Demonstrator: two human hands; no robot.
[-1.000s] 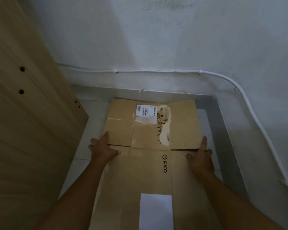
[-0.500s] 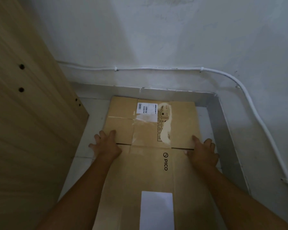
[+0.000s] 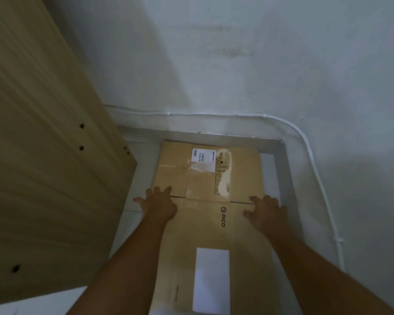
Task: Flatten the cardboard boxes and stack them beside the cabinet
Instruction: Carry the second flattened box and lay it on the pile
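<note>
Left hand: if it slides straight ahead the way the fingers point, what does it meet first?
Nothing on the cardboard: the left hand lies flat, fingers toward the wall. Probably the wall comes first, past the box's far edge; depth is unclear.

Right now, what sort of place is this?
Likely a bare indoor room corner, perhaps storage: plastered wall with a clipped white cable, a wooden cabinet, and flattened cardboard on the floor.

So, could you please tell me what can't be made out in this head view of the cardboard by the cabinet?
- Near end of the top cardboard sheet: cut off by the bottom edge.
- Shipping label text: too small to read.
- How many sheets are stacked: hidden under the top one.
- Palms of the left hand and right hand: hidden by their backs.
- Cabinet front: out of frame.
</note>
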